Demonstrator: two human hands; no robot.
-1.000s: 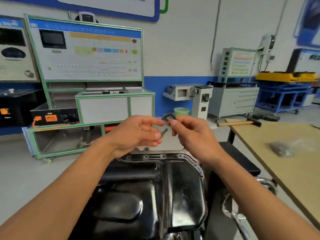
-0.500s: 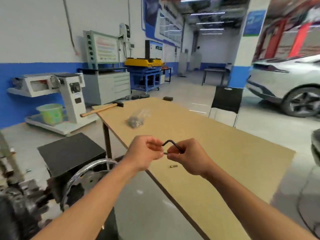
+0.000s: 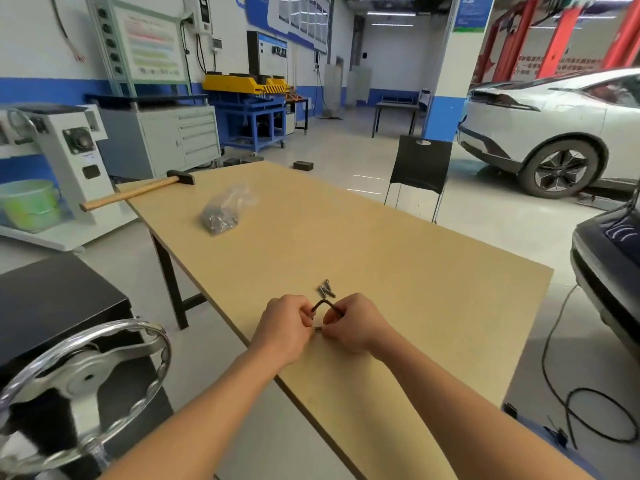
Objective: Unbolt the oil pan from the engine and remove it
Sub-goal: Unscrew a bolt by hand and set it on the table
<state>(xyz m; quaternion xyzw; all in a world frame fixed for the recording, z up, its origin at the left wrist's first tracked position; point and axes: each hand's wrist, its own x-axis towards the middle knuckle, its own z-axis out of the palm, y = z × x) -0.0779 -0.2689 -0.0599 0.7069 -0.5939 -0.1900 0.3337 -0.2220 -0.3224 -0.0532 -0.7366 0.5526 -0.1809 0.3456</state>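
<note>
Both my hands meet over the near edge of the wooden table (image 3: 398, 258). My right hand (image 3: 353, 323) grips the bent black hex key (image 3: 325, 303), whose elbow shows between the hands. My left hand (image 3: 287, 323) pinches the key's other end, where a small bolt seems to sit; it is mostly hidden by the fingers. Two or three loose bolts (image 3: 325, 288) lie on the table just beyond my hands. The oil pan and the engine are out of view.
A hammer (image 3: 138, 192) lies at the table's far left corner, next to a plastic bag of hardware (image 3: 225, 211). The engine stand's chrome handwheel (image 3: 76, 379) is at lower left. A black chair (image 3: 419, 168) stands behind the table, cars at right, and a cable (image 3: 561, 403) on the floor.
The view has swung right from the oil pan to the table. Both hands, still on the hex key, have come down to the table edge near the loose bolts.
</note>
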